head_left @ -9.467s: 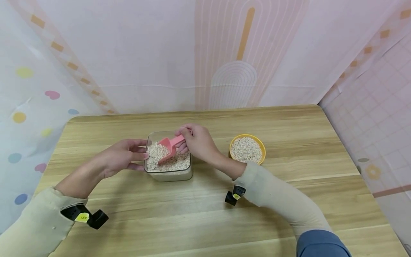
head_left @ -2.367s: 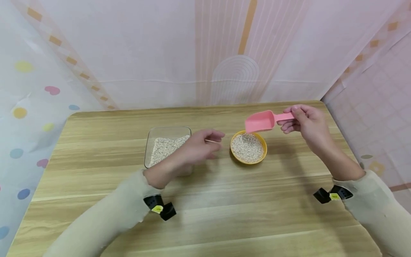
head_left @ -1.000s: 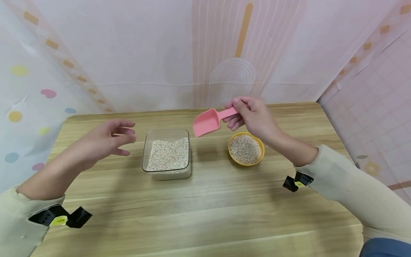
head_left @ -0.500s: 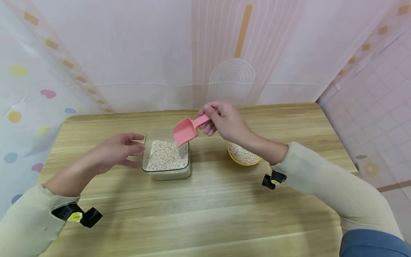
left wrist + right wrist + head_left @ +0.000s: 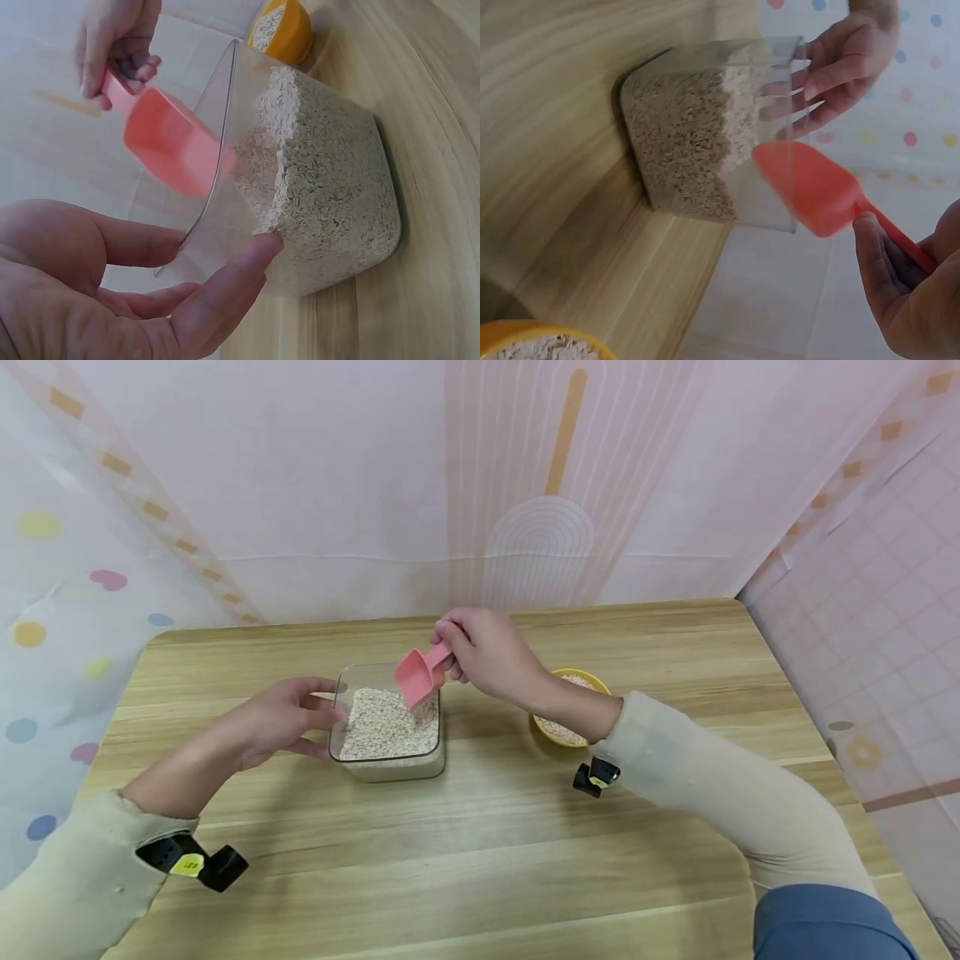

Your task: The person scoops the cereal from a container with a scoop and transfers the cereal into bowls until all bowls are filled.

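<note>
Scoop (image 5: 417, 676) is pinched by the right hand (image 5: 487, 652) over the container (image 5: 352, 758), apparently steadied by the left hand's (image 5: 281, 720) spread fingers.

Both arms wore long cream sleeves (image 5: 705, 777), cuffs at the wrists. A small black cam unit w/ yellow label was strapped under each wrist: left (image 5: 195, 864), right (image 5: 595, 775). Blue fabric (image 5: 825, 927) showed at bottom right, prob. trousers.
</note>
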